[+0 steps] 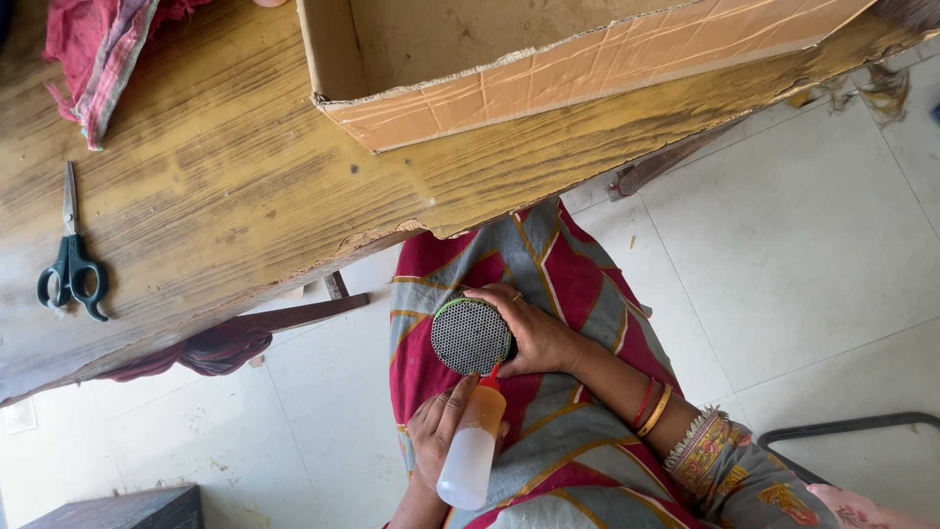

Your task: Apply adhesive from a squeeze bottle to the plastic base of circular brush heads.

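Note:
My right hand (537,336), with bangles at the wrist, holds a round black perforated disc with a green rim (470,336) over my lap. My left hand (439,431) grips a pale squeeze bottle with an orange top and red nozzle (470,449). The nozzle tip touches the disc's lower edge. Both hands are over the red, grey and yellow cloth (563,264) on my lap, just below the table's edge.
A worn wooden table (225,176) bears an open cardboard box (548,83), black-handled scissors (70,272) at the left and a red cloth (98,49) at the far corner. A dark red cloth (211,348) hangs under it. On the tiled floor: a dark box (117,509), a black frame (842,426).

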